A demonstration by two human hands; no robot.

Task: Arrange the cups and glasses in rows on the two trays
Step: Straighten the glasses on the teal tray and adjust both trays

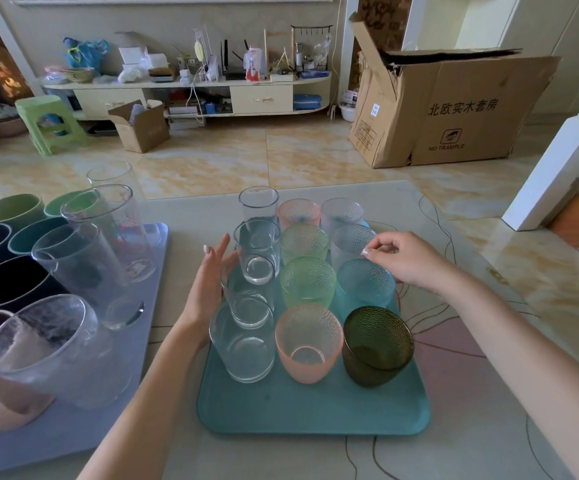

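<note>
Teal tray (312,410) of glasses between two empty, loose-fingered hands — beyond, box (454,112) marked "NO TRAMPLE".

Teal tray (312,407) holds three glass rows; hands (208,282) flank them, open.

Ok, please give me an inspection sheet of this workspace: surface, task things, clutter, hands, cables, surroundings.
Surface: pale patterned table.
Task things: teal tray holds three rows of glasses; grey tray holds mugs and tall glasses.
Clutter: nothing seen on the table.
Hands: left hand open beside the clear glasses; right hand pinching near the blue glass rim, contact unclear.
Cables: white cable at the far shelf.
Surroundings: cardboard box, green stool.
</note>
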